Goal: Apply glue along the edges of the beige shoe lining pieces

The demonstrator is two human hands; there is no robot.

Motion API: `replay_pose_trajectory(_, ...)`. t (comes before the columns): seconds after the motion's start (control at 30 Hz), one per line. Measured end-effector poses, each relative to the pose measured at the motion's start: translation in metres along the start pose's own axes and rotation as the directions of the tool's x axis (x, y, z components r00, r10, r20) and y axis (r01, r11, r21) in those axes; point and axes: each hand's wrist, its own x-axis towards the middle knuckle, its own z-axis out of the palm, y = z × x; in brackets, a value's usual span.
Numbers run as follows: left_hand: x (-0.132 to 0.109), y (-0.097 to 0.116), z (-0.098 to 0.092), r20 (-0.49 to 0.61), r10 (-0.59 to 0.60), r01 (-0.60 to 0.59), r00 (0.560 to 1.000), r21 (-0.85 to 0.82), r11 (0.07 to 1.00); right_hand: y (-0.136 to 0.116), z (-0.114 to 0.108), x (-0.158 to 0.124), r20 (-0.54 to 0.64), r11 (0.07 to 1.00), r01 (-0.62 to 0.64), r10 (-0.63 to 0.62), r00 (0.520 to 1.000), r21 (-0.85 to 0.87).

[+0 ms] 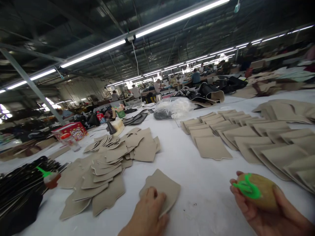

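My left hand rests on a single beige cut piece lying flat on the white table. Its fingers are curled on top, with the thumb at the piece's near edge. In my right hand is a yellowish-brown squeeze bottle, tilted so that its bright green nozzle end points left. The fingers wrap round it from below, and it is held above the table. Left of my left hand spreads a loose pile of beige cut pieces. Overlapping rows of beige panels lie beyond my right hand.
A second green-nozzled bottle lies at the left on black strips. Farther back are a clear jar with an orange lid, a red patterned box and a clear plastic bag. Several people work in the background.
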Motion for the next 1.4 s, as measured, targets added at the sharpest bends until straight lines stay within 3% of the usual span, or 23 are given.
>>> replay_pose_trajectory(0.03,-0.011,0.003,0.002,0.044,0.002,0.000,0.999,-0.031,1.000,-0.003,0.010,-0.005,-0.112,0.995,-0.073,0.079,0.991,0.061)
replay_pose_trajectory(0.07,-0.020,0.006,0.004,0.071,-0.011,0.015,0.997,-0.048,0.999,-0.005,0.019,-0.010,-0.140,0.991,-0.107,0.119,0.983,0.086)
replay_pose_trajectory(0.2,-0.033,0.018,0.010,0.034,-0.066,0.067,0.997,-0.017,0.998,-0.005,0.045,-0.029,-0.035,0.996,-0.085,0.085,0.996,-0.008)
replay_pose_trajectory(0.43,-0.030,0.032,0.010,-0.002,-0.040,0.040,0.999,0.007,0.999,0.008,0.031,-0.049,0.118,0.985,-0.068,0.088,0.989,-0.161)
replay_pose_trajectory(0.67,-0.030,0.031,0.003,0.014,0.005,-0.005,1.000,0.027,1.000,-0.001,0.039,-0.080,0.108,0.983,-0.035,0.055,0.993,-0.178)
replay_pose_trajectory(0.93,-0.024,0.050,0.004,0.006,-0.080,0.079,0.997,0.082,0.994,0.007,0.030,-0.076,0.171,0.977,-0.020,0.058,0.984,-0.213)
replay_pose_trajectory(1.1,-0.018,0.047,0.000,0.003,-0.018,0.017,1.000,0.119,0.993,0.007,0.034,-0.082,0.201,0.949,0.075,-0.012,0.980,-0.307)
replay_pose_trajectory(1.2,-0.014,0.033,-0.006,-0.030,0.062,-0.058,0.998,0.120,0.991,0.005,0.026,-0.076,0.252,0.851,0.244,-0.137,0.958,-0.464)
replay_pose_trajectory(1.3,-0.010,0.020,-0.009,-0.050,0.160,-0.155,0.986,0.090,0.984,0.007,0.022,-0.069,0.336,0.631,0.439,-0.283,0.898,-0.640)
replay_pose_trajectory(1.4,-0.008,0.015,-0.007,-0.065,0.222,-0.220,0.973,0.028,0.975,0.011,0.027,-0.068,0.461,0.403,0.577,-0.354,0.814,-0.710)
